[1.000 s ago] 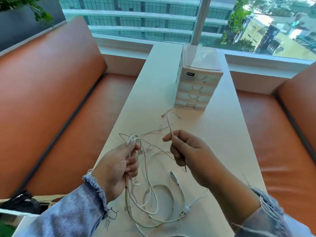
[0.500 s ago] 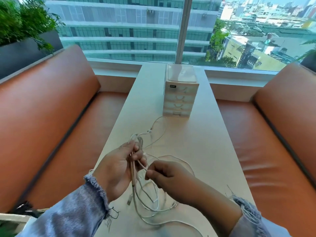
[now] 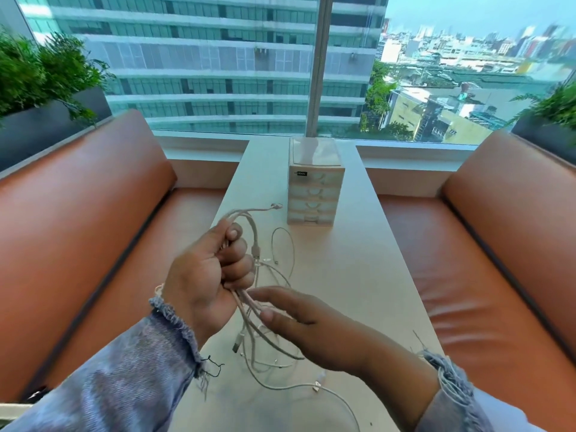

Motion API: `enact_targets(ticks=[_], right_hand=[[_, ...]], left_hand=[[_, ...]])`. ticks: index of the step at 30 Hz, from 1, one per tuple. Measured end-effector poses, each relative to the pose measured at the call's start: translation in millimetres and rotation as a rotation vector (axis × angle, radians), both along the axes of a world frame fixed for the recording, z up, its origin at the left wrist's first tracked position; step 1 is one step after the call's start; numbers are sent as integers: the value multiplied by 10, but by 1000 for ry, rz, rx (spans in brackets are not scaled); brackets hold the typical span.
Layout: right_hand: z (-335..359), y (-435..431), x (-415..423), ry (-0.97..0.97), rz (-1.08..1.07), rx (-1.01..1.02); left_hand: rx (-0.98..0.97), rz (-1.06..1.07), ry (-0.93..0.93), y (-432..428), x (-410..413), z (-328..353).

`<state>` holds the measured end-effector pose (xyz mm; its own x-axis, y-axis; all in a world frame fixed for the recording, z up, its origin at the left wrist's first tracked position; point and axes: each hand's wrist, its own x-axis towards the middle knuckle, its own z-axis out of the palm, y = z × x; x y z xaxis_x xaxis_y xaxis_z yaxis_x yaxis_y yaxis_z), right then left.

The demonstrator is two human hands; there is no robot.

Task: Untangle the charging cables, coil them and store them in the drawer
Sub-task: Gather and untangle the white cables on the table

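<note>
Where the glass wall (image 3: 218,73) looks out on a tall office block and a spread of rooftops, two orange padded benches face each other, the left bench (image 3: 78,232) and the right bench (image 3: 505,263), each with a dark planter of green foliage (image 3: 46,73) behind its back. Between them runs a long pale table (image 3: 358,275), its far end meeting the window sill. Near that far end stands a small translucent drawer unit (image 3: 314,188) with four drawers, all pushed in.

Over the near half of the table, two arms in frayed denim sleeves (image 3: 131,378) reach forward. The left hand (image 3: 205,272) is curled into a fist around a bundle of white charging cables (image 3: 249,210), held above the tabletop. Loops rise out of the top of the fist, and more strands hang from its underside. The right hand (image 3: 311,325) sits just below, its fingers nearly straight, with forefinger and thumb at the hanging strands; whether they pinch one cannot be told. Loose loops trail onto the table beneath and beside both hands. A USB plug (image 3: 237,344) dangles under the left wrist, and a small connector (image 3: 276,206) sticks out at the top loop.
</note>
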<state>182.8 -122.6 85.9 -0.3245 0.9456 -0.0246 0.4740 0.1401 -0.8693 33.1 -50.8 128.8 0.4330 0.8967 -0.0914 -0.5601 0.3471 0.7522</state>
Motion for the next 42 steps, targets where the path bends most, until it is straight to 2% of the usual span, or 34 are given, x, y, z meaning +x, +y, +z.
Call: enact_targets(ticks=[2, 5, 10, 16, 21, 26, 31, 33, 36, 42], right_hand=[[-23, -48, -40, -18, 37, -40], [-109, -48, 10, -142, -73, 17], [-222, -29, 281, -222, -176, -14], [-377, 41, 588, -71, -384, -30], [-466, 53, 741, -41, -489, -69], [-458, 80, 747, -99, -423, -123], [-415, 74, 855, -234, -442, -201], [-385, 84, 877, -199, -477, -234], [-236, 135, 735, -140, -465, -167], [114, 191, 242, -50, -227, -61]], left_hand=[[-2, 16, -1, 2, -17, 22], [5, 27, 50, 9, -62, 12], [64, 63, 169, 60, -211, -13], [62, 93, 212, 105, -293, -15], [65, 117, 261, 110, -304, -16], [96, 99, 328, 73, -251, -89], [137, 77, 343, 56, -253, -58], [140, 66, 339, 52, -252, -54], [134, 41, 303, 43, -211, -83], [81, -21, 156, 0, -76, -105]])
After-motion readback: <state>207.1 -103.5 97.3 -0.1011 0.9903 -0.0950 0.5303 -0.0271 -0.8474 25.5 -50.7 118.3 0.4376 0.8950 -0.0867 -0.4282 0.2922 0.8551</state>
